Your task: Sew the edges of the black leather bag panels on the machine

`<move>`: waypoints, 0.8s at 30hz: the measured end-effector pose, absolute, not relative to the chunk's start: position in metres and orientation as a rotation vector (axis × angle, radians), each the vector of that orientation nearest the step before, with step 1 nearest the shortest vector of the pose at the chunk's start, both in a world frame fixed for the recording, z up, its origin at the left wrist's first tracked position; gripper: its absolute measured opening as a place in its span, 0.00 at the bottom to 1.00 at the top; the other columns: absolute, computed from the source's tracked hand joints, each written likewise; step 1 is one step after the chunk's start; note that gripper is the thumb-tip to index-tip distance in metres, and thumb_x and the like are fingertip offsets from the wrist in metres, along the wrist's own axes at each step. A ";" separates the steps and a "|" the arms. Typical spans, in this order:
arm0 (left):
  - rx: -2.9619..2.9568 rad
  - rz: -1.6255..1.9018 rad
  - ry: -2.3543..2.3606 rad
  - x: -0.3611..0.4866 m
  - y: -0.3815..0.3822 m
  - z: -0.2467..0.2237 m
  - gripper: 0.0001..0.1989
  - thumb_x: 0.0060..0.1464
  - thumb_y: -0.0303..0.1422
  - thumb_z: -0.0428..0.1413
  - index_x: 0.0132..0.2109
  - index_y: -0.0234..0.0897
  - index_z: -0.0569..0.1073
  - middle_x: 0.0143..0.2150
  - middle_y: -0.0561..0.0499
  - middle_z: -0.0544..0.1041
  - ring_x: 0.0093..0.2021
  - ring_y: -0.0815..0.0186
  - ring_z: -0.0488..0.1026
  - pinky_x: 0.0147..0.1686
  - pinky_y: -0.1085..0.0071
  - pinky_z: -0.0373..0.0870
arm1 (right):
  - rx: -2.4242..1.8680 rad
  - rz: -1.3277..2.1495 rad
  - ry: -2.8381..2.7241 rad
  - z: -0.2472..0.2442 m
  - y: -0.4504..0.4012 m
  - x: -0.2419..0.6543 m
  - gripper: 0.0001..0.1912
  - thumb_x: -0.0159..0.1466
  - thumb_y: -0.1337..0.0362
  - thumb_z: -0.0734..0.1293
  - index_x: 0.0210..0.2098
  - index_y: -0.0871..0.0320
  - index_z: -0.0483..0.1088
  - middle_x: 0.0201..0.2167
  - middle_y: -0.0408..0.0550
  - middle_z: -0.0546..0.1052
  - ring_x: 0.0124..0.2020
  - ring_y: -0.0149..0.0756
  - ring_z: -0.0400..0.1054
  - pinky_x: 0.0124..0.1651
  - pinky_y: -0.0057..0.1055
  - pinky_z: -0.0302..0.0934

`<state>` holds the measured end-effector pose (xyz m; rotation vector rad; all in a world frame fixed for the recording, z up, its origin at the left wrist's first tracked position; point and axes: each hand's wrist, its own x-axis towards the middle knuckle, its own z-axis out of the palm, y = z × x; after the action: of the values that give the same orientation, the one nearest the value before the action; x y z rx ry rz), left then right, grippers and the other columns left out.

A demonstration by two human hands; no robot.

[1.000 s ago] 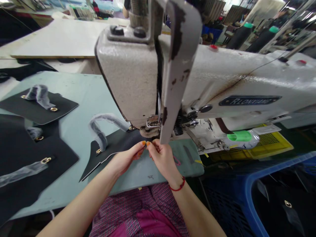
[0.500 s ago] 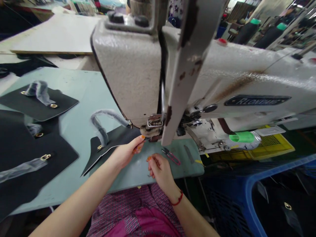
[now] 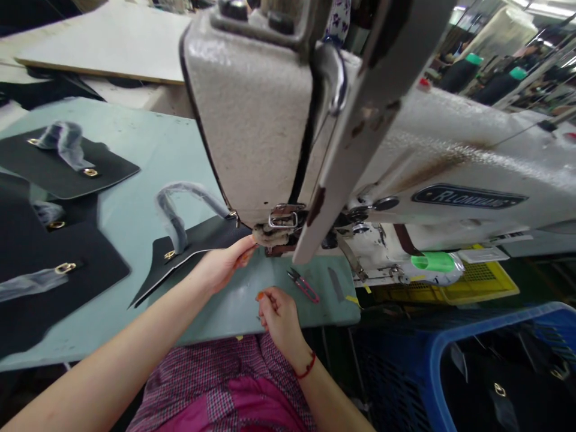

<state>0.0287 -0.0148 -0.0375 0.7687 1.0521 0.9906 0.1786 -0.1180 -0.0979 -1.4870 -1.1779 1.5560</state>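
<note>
**Panel held at the needle, thread pinched**

Nearest, the right hand rests at the worktop's near edge, fingers pressed together as if pinching a fine thread; what they grip is too small to tell. Just right lie the snips. Farther, the left hand pinches the black bag panel edge under the sewing machine foot. This looks like trimming after a seam; next likely calls for picking up the snips.
</note>
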 end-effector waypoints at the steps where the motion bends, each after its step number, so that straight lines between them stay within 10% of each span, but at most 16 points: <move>1: 0.767 1.002 1.062 0.030 -0.016 -0.037 0.19 0.47 0.42 0.63 0.19 0.38 0.65 0.18 0.57 0.57 0.20 0.72 0.51 0.21 0.72 0.50 | -1.487 1.559 -1.175 -0.098 -0.118 0.179 0.11 0.65 0.59 0.62 0.34 0.59 0.70 0.22 0.41 0.68 0.19 0.26 0.61 0.20 0.20 0.54; 19: 0.265 1.409 1.340 0.088 -0.045 -0.032 0.14 0.46 0.43 0.63 0.25 0.37 0.73 0.21 0.55 0.68 0.25 0.69 0.66 0.27 0.75 0.62 | -1.413 1.501 -1.192 -0.102 -0.115 0.181 0.13 0.67 0.59 0.60 0.31 0.59 0.68 0.21 0.40 0.68 0.18 0.27 0.59 0.19 0.22 0.53; 24: 0.136 1.430 1.454 0.110 -0.052 -0.036 0.19 0.50 0.49 0.61 0.27 0.35 0.74 0.25 0.52 0.73 0.28 0.68 0.68 0.29 0.75 0.65 | -1.349 1.199 -1.165 -0.085 -0.105 0.183 0.15 0.69 0.57 0.61 0.46 0.60 0.73 0.44 0.53 0.77 0.42 0.38 0.72 0.43 0.30 0.67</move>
<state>0.1103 -0.0525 -0.0357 0.1359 1.4542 1.4303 0.1834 -0.1055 -0.0848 -1.3491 -1.1647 1.1992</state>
